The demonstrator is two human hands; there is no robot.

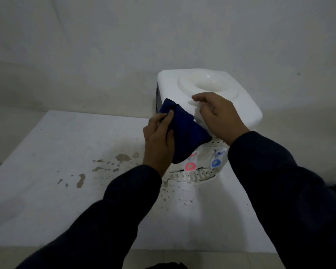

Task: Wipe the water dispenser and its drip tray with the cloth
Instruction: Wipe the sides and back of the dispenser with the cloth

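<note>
— Where was the cloth (pixel 184 133) found, and how was it held?

— It was seen folded, dark blue, draped against the upper front left corner of the water dispenser (pixel 211 94). It was pinched along its left edge by the left hand (pixel 159 140), thumb on top. The right hand (pixel 219 115) was curled loosely at the cloth's other side, on the dispenser's top; whether any fabric was actually gripped there could not be told.

— How was the cloth judged to handle?

— It was judged soft, light and limp, likely to bunch unless kept folded into a pad under a flat palm.

— And the dispenser?

— It stood on a stained white counter (pixel 66 152) against the wall. Smooth hard plastic was judged slippery when wet, and with no bottle seated it might be shifted by firm strokes, so steadying at the top was thought wise. The slotted drip tray (pixel 192 176), below the red tap (pixel 190 166) and blue tap (pixel 216 163), appeared not yet wiped.
</note>
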